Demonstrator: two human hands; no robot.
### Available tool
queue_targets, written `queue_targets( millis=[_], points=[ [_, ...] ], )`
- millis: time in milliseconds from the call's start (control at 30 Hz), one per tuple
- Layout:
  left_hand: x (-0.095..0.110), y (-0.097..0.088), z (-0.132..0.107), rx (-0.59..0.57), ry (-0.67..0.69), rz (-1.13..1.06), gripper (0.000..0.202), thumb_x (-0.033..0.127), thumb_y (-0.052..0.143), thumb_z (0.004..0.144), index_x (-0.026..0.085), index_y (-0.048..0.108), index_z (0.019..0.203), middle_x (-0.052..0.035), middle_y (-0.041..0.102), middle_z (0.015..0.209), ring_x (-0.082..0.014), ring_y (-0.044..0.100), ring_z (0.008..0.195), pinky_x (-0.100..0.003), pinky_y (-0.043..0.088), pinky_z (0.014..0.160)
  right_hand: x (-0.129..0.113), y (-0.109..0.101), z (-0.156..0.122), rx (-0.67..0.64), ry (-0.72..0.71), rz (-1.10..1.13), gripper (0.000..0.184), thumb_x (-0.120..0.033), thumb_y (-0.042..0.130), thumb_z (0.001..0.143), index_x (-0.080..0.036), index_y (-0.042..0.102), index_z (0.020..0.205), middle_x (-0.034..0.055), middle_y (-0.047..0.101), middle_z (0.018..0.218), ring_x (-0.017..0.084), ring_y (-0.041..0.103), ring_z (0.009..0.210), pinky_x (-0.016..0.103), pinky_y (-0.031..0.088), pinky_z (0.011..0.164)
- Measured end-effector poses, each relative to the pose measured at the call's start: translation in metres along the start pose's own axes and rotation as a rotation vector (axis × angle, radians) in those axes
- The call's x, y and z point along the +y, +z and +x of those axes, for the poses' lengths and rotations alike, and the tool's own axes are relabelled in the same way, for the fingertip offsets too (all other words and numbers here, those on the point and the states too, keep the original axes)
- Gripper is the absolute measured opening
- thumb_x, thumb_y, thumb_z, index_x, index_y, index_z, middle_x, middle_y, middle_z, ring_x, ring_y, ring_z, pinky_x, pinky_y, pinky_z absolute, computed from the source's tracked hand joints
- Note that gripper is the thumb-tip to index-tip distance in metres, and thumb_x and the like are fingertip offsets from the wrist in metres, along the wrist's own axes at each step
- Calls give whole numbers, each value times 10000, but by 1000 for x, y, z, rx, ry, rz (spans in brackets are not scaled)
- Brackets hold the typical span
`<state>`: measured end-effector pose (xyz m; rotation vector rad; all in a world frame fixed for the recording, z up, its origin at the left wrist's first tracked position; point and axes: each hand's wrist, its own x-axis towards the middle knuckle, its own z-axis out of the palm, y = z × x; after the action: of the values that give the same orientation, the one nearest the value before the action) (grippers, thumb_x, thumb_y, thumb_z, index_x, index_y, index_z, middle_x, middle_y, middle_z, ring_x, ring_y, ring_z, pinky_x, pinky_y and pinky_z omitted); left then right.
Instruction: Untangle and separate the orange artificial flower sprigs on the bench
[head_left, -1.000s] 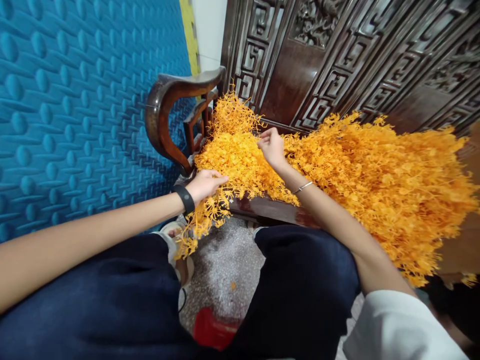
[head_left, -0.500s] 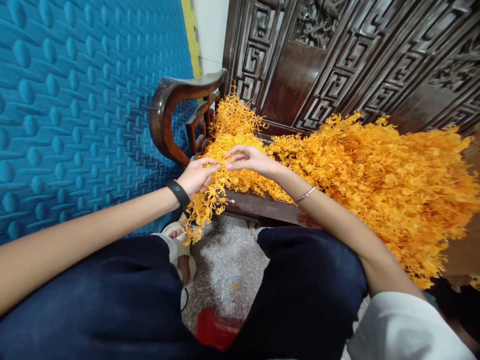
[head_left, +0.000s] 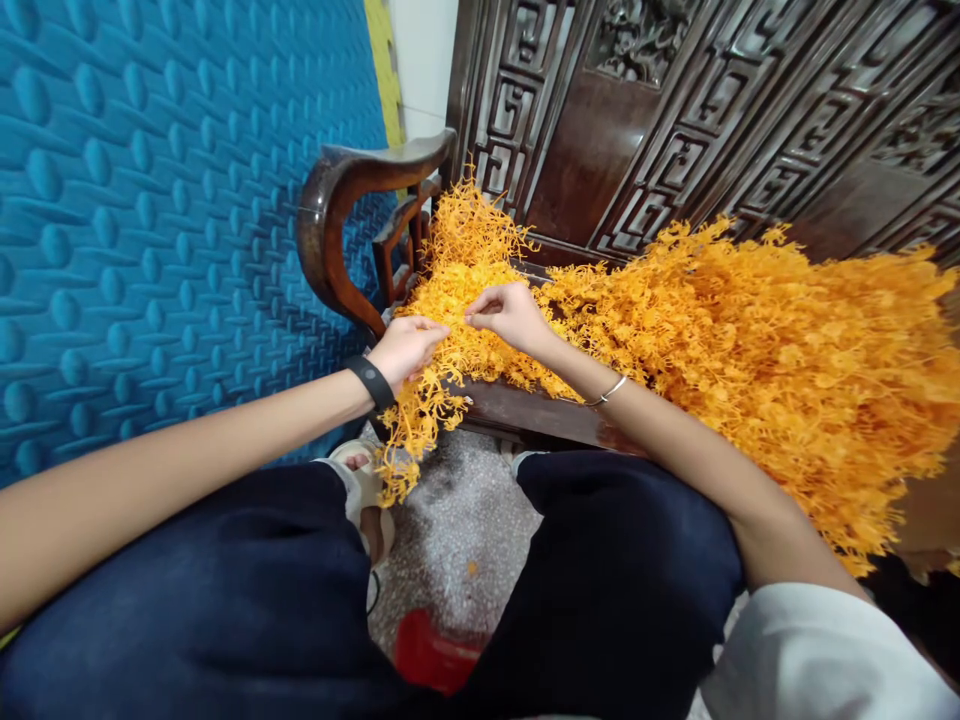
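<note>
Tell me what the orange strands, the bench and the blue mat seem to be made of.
Orange strands: probably plastic, fairly matte, judging by the uniform bright colour and curly, branching tips.
Bench: apparently wood, dark and glossy, with carved panels and bright reflections.
Blue mat: likely foam, low sheen, given its raised moulded pattern.

The single camera sits on my head, facing forward and steeply down along my own arms (head_left: 225, 440). It is close: my dark trousers (head_left: 225, 590) fill the near part, and my left hand (head_left: 409, 350) and right hand (head_left: 514, 315) meet its gaze around the middle. To the left it takes in the blue mat (head_left: 150, 200), to the right the orange heap (head_left: 795, 380), and at far right the carved wooden backrest (head_left: 592, 150), seen aslant.
</note>
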<state>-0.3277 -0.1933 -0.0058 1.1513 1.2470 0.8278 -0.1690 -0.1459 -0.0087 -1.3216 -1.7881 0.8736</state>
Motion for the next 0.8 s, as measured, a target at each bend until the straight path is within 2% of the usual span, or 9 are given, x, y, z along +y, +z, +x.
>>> queue_targets(
  millis=[100,167,300,433,600,733,800],
  points=[
    [1,2,0,4,-9,-12,231,168,500,889,184,411,676,120,273,276,-31,186,222,-165,115,285,-3,3,-2,83,-100,-124,116,-50,649,611,-144,592,574,2,611,596,117,567,597,284,483,658],
    [1,1,0,4,-10,-21,233,171,498,890,185,411,673,117,278,274,-32,187,223,-167,116,288,-4,2,-3,70,-93,-79,132,-72,670,615,-150,573,571,-6,599,578,113,561,580,276,484,641],
    [0,-4,1,-9,20,-6,188,185,524,874,179,454,700,113,295,271,-37,194,226,-169,124,291,-1,-5,-2,-2,125,207,174,-130,740,623,-141,571,584,2,599,549,103,557,521,262,489,581],
    [4,-3,-1,-36,66,-2,140,172,542,860,169,482,734,120,286,286,-30,188,252,-162,100,305,-5,-5,-2,63,296,284,227,-71,659,721,-131,541,537,2,574,512,72,515,464,232,445,537],
    [11,6,-3,33,99,-36,166,145,526,858,168,455,710,126,275,294,-19,182,264,-157,91,319,-7,-3,13,234,253,249,288,-24,556,769,-146,489,517,-32,494,446,67,470,457,212,403,517],
    [11,4,-8,62,55,-75,206,126,495,862,180,420,679,127,258,282,-27,175,250,-163,87,305,10,-29,30,581,281,231,253,-18,500,780,-152,464,568,-41,469,498,51,442,469,219,407,550],
    [10,0,-9,68,57,-70,201,123,503,860,171,438,675,124,268,278,-26,176,245,-161,92,298,21,-41,32,626,264,226,209,-46,513,784,-148,480,604,-37,487,549,47,447,491,222,415,578]
  ],
)
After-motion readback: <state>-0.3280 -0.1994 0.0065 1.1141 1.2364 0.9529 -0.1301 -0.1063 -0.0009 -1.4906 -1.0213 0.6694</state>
